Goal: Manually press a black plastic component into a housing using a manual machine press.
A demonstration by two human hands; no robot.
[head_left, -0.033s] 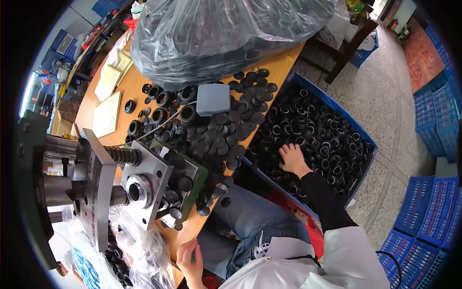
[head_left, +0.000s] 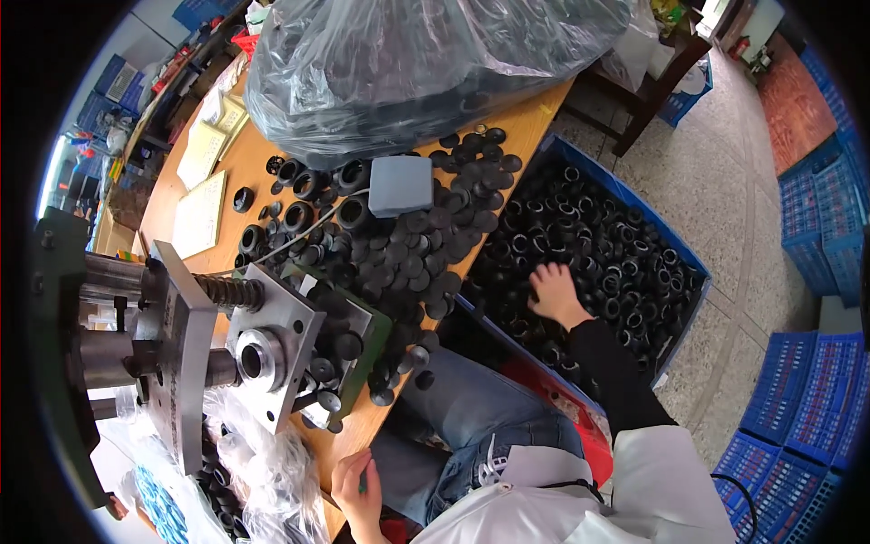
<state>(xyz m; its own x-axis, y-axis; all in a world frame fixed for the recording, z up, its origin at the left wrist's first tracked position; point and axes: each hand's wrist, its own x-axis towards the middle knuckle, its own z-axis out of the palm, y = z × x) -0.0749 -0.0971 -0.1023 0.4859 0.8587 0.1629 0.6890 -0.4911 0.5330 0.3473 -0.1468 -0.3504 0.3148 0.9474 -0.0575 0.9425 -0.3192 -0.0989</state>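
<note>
My right hand [head_left: 555, 296] reaches into a blue bin [head_left: 625, 201] at my right. Its fingers are apart and touch the heap of black rubber rings [head_left: 625, 272]; no ring shows in its grasp. Beside the front edge of the wooden table, my left hand [head_left: 355, 488] is closed, thumb against fingers. A speck of green shows between them, too small to name. Left of it stands a metal press [head_left: 181, 354] with a round steel die [head_left: 258, 360]. Black discs [head_left: 408, 254] lie piled on the table beside the press.
A big clear plastic bag [head_left: 417, 82] of dark contents covers the far table. A grey box [head_left: 401, 186] with a cable sits among the discs. Yellow cards [head_left: 199, 213] lie at left. Blue crates [head_left: 807, 390] stack at right; a plastic bag [head_left: 272, 471] lies below the press.
My right hand has shifted slightly to the right and farther away over the rings. My left hand keeps its place.
</note>
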